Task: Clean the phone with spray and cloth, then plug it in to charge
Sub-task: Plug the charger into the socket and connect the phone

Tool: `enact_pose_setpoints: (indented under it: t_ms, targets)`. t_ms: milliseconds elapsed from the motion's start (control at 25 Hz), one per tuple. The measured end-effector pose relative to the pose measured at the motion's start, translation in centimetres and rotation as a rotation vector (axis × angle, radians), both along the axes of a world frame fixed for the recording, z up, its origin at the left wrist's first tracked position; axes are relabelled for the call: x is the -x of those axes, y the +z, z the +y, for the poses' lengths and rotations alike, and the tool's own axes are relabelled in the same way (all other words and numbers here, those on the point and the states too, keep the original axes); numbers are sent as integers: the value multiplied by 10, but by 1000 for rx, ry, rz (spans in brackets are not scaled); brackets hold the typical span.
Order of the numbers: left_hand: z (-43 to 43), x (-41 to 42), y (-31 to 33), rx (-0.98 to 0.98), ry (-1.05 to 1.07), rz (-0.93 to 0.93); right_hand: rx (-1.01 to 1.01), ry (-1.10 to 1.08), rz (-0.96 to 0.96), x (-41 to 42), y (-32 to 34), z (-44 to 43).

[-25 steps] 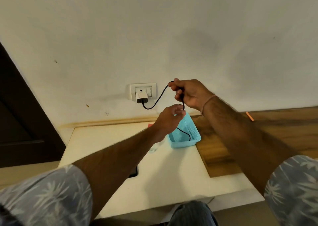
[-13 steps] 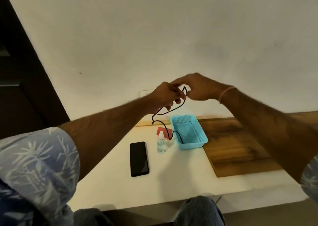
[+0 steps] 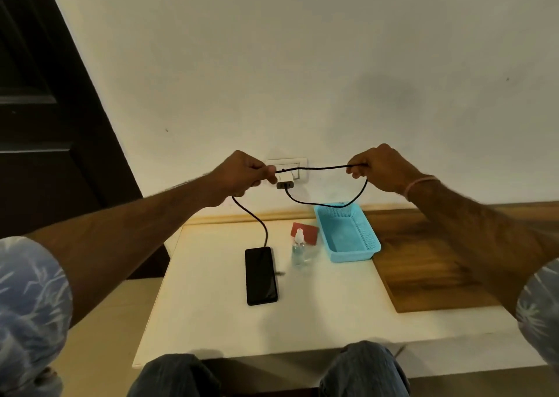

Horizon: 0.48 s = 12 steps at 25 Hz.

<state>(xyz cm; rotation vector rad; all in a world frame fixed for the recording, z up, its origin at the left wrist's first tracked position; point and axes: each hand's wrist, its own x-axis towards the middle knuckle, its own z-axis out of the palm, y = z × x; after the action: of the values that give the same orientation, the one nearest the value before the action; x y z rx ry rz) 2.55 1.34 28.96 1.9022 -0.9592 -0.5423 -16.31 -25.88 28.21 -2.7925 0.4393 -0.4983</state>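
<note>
Both arms are stretched out towards the far wall, and the black cable (image 3: 317, 169) runs level between them, with the left hand (image 3: 239, 174) clamping it in curled fingers and the right hand (image 3: 378, 168) pinching it between thumb and curled fingers. From the left hand it drops to the far end of the phone (image 3: 261, 275), which lies flat on the white table (image 3: 211, 321). From the right hand it loops down and back left to the charger (image 3: 285, 183) on the wall.
</note>
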Motion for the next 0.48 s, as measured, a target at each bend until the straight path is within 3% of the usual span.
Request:
enact_pose_setpoints:
  t_ms: [200, 480]
  targets:
    - [32, -33, -11, -9, 36, -31, 23, -34, 43, 1, -29, -14]
    - [24, -42, -33, 166, 117, 213, -17, -212, 115, -10, -61, 14]
